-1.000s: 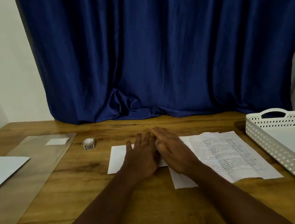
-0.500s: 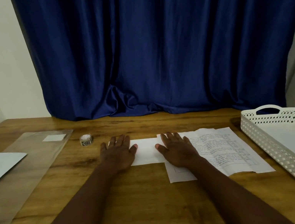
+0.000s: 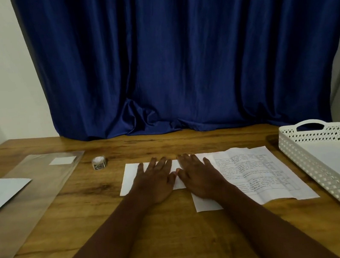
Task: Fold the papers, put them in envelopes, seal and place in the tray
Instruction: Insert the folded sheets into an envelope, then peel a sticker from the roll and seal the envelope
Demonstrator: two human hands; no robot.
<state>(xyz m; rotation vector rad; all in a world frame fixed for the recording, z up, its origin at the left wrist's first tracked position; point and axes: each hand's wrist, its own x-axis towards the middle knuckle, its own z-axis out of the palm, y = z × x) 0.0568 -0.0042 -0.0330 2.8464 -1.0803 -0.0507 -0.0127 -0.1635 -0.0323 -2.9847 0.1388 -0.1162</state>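
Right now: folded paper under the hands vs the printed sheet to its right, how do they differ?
The folded paper is a narrow blank white strip; the printed sheet lies opened out, wider, with text and creases showing. The left hand and right hand press flat on the folded paper; the printed sheet lies mostly uncovered, with only the right hand and forearm over its left edge. The folded paper overlaps the printed sheet's left part. Both are white and lie flat on the wooden table.

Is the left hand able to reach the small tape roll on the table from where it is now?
Probably yes. The left hand lies flat on the folded paper, and the tape roll stands just beyond it to the left on bare table, with nothing between them.
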